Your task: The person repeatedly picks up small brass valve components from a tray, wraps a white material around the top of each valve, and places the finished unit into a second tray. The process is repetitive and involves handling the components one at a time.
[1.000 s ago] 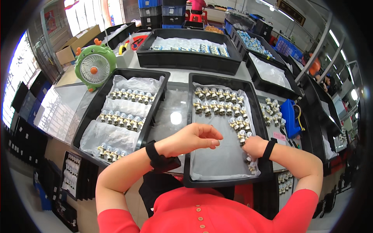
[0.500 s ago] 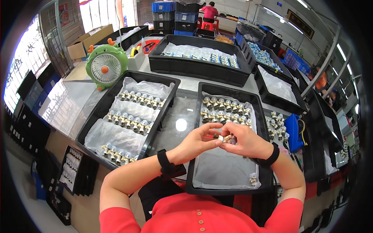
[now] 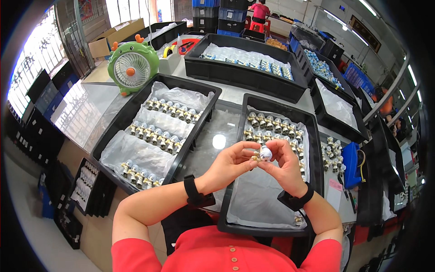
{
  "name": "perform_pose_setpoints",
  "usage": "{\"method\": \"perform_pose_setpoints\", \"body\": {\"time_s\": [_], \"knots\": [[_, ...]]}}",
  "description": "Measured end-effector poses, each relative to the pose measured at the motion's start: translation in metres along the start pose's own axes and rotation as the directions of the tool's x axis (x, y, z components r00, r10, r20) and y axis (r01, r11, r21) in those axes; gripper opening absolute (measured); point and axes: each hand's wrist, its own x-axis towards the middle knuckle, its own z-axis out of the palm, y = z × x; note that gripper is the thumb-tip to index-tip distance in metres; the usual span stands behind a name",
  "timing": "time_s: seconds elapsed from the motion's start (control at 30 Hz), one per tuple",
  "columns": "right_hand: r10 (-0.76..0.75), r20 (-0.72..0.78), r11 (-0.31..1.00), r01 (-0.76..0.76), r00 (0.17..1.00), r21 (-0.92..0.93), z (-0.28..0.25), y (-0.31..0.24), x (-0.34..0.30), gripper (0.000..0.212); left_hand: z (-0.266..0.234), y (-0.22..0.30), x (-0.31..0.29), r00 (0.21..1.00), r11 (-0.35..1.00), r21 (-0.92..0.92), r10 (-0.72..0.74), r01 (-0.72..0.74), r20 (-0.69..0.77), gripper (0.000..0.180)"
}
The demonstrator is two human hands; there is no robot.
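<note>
Between my two hands is a small figurine (image 3: pixel 265 155) with a rounded white-and-grey head and a gold-coloured part. My left hand (image 3: pixel 230 162) pinches its gold side between thumb and fingers. The fingers of my right hand (image 3: pixel 286 167) close around the head from the other side. Both hands are above a black tray (image 3: pixel 244 229) lined with white sheets. Rows of similar figurines (image 3: pixel 271 123) stand in its far part, some hidden behind my right hand. One figurine (image 3: pixel 299 219) lies at the near right corner.
Left of my hands, a second black tray (image 3: pixel 186 156) holds three rows of figurines. A green animal-shaped fan (image 3: pixel 132 68) stands behind it. At the back is a large black tray (image 3: pixel 247 75) of blue pieces. Loose figurines (image 3: pixel 333 156) and a blue box (image 3: pixel 351 165) are on the right.
My hands have turned the figurine so that its rounded head shows. The right hand has opened outward around it. The whole view has shifted slightly.
</note>
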Motion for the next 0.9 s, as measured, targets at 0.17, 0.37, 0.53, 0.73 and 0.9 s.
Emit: {"method": "perform_pose_setpoints", "body": {"time_s": [0.17, 0.37, 0.53, 0.73, 0.9], "knots": [[-0.068, 0.025, 0.994, 0.07, 0.997, -0.082, -0.0021, 0.0026, -0.0022, 0.045, -0.0009, -0.0008, -0.0031, 0.999, 0.998, -0.065, -0.026, 0.024, -0.027, 0.036], [-0.049, 0.016, 0.999, 0.049, 0.999, 0.0, -0.0015, 0.0037, -0.0023, 0.046, -0.0026, -0.006, -0.0019, 0.999, 0.998, -0.069, 0.007, -0.009, -0.032, 0.034], [-0.049, 0.02, 0.999, 0.049, 0.999, -0.01, -0.0028, 0.0071, -0.0023, 0.046, 0.0006, -0.0041, -0.0022, 0.999, 0.997, -0.078, -0.005, 0.002, -0.039, 0.035], [-0.056, 0.022, 0.998, 0.057, 0.998, -0.036, -0.0029, 0.0083, -0.004, 0.046, -0.0024, -0.0048, -0.0021, 0.991, 0.975, -0.185, -0.131, 0.124, -0.026, 0.034], [-0.085, 0.056, 0.994, 0.089, 0.995, -0.071, -0.001, 0.0043, -0.0033, 0.047, 0.0009, -0.0059, -0.0041, 0.985, 0.936, -0.312, -0.174, 0.166, 0.002, 0.035]]}}
